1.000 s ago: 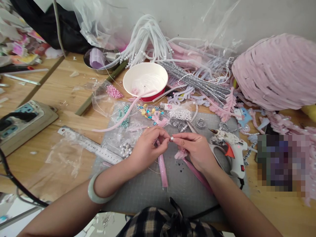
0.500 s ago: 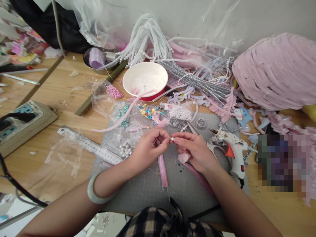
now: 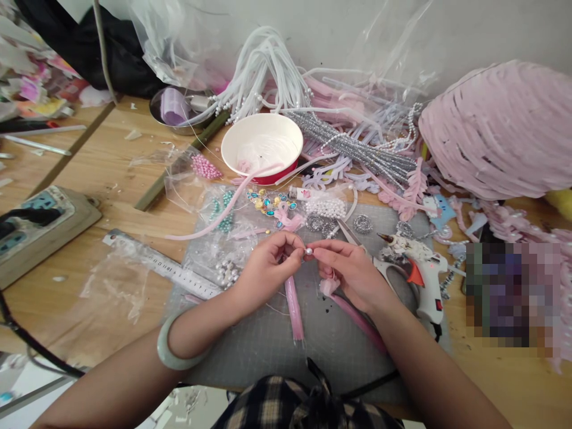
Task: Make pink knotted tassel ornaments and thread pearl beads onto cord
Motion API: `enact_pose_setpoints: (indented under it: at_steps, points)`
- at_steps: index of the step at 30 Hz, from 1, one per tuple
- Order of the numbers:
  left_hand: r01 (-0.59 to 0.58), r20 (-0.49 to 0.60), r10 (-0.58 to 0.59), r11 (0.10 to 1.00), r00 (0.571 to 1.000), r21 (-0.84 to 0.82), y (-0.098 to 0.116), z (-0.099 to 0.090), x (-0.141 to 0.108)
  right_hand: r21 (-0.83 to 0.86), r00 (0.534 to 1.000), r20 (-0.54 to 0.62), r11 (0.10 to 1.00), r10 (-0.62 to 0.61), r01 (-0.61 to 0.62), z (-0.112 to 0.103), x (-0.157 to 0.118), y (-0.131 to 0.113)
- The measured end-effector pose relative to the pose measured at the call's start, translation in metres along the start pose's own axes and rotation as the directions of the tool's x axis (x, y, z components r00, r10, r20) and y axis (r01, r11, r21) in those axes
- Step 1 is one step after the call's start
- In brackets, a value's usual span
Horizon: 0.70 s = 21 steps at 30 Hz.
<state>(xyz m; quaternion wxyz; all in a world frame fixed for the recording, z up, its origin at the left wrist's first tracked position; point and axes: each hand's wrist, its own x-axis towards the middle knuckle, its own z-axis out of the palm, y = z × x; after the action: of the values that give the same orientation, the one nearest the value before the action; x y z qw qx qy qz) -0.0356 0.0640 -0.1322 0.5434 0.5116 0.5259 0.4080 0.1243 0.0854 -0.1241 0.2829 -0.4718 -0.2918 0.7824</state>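
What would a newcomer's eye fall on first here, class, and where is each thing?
Probably the huge pink roll at the upper right, easily the bulkiest thing in view. Next, perhaps, the left hand and right hand, meeting over the gray mat with a tiny pearl bead at their fingertips. The bundle of white cords also stands out, arching up behind the bowl.

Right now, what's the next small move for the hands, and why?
I'd probably steady the pearl bead with the left hand before loosening the right hand: the bead sits between the two hands' fingertips, above the gray mat, and I can't make out any thread through it, so it might drop.
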Motion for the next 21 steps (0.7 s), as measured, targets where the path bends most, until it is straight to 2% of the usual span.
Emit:
enact_pose_setpoints:
  at_steps: [4, 10, 17, 21]
  points:
    - [0.004, 0.011, -0.004, 1.000, 1.000, 0.018, -0.0007, -0.0003, -0.0005, -0.058, 1.000, -0.006, 0.998, -0.023, 0.023, -0.0009, 0.0009, 0.0045]
    - [0.026, 0.012, -0.025, 0.997, 1.000, -0.067, 0.0006, 0.0003, 0.0009, -0.072, 0.999, 0.035, 0.997, 0.040, -0.038, -0.0027, 0.0005, 0.0039]
    - [0.095, -0.044, -0.101, 0.987, 0.994, -0.128, 0.0028, -0.0008, 0.0019, 0.020, 0.994, 0.072, 0.996, 0.084, -0.086, 0.0006, 0.0008, -0.0008]
    - [0.099, -0.051, -0.107, 0.985, 0.993, -0.142, 0.0016, -0.0009, 0.0027, 0.070, 0.991, 0.067, 0.990, 0.119, -0.124, 0.0011, 0.0007, -0.0017]
